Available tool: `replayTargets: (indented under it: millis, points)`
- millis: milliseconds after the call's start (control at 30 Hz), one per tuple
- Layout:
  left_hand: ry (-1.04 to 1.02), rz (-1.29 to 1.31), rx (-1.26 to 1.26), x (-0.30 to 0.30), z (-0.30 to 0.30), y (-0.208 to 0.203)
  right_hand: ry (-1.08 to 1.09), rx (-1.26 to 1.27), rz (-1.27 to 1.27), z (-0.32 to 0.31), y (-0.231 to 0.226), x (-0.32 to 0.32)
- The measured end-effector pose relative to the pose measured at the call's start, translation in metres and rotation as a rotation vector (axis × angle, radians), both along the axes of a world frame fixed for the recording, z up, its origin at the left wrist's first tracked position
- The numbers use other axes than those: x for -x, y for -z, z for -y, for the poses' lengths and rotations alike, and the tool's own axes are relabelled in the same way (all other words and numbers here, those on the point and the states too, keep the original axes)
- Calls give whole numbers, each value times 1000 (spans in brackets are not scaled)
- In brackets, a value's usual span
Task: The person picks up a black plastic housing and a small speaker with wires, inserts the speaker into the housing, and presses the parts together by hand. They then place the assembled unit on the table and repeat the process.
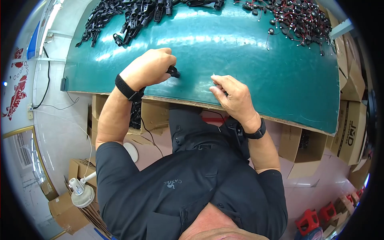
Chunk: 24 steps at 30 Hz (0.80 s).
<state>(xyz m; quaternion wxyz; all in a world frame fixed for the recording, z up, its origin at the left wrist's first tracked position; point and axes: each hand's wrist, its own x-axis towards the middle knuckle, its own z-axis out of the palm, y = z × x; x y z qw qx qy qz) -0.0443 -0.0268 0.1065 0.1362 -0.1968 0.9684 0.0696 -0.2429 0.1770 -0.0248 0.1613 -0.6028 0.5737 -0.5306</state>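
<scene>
A: Piece in hand first?

B: Black part (173, 72), dark and smooth-looking, blunt at its exposed end. Located at the fingertips of the left hand (151, 66), over the near half of the table. Most of its shape is hidden by the fingers; cannot tell if it touches the surface.

A: Grip?

B: Left fingers curl closely round it, knuckles up. Right hand (234, 94), well apart from it, has thumb and forefinger brought near each other, other fingers folded in. A tiny pale speck shows by the forefinger; too small to tell whether anything is pinched.

A: Wrists?

B: Left, a matte, fabric-like black strap (126, 88). Right, a smoother black band (258, 130).

A: Surface?

B: Green tabletop (280, 88), glossy, streaked with white glare. Front edge brown and rough, like bare board.

A: Farther out on it?

B: Far left, a heap of black pieces (138, 20), long and angular, some with ribbed round ends. One stubby piece (117, 39) lies just beside the heap. Far right, a pile of small black discs (298, 20) tangled with thin red wires; one disc (271, 31) sits at its near fringe.

A: Beyond the edges?

B: Brown corrugated carton (288, 146) below the front edge at right; red stools (307, 222), smooth and moulded, on the floor at lower right.
</scene>
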Motion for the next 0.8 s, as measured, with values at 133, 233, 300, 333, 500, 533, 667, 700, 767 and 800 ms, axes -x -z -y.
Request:
replayTargets:
  millis: [133,233,300,333,500,533,667,700,767,800]
  points:
    - [-174,-269,-164,-47,3,11,18,32,-1,-2,2,0]
    - [-418,-460,-167,-163,7,43,36,10,38,-5,2,5]
    - [-726,-395,-164,-268,0,52,-69,-47,174,-7,-2,5]
    - [-892,-334,-175,-299,-1,55,-62,-40,161,-6,-3,11]
    - [-759,-696,-98,-257,8,62,147,-111,-129,20,-11,88]
    - [-700,-623,-50,-222,13,57,204,-146,-191,34,-12,107]
    - [-417,-660,-93,-120,8,78,299,-207,-323,112,-4,141]
    - [-367,-703,-117,-103,3,89,291,-192,-336,129,-4,140]
    - [-325,-721,-154,-79,-7,111,356,-117,-419,167,-2,129]
    - [-323,-733,-148,-70,-13,113,398,-82,-458,184,-2,127]
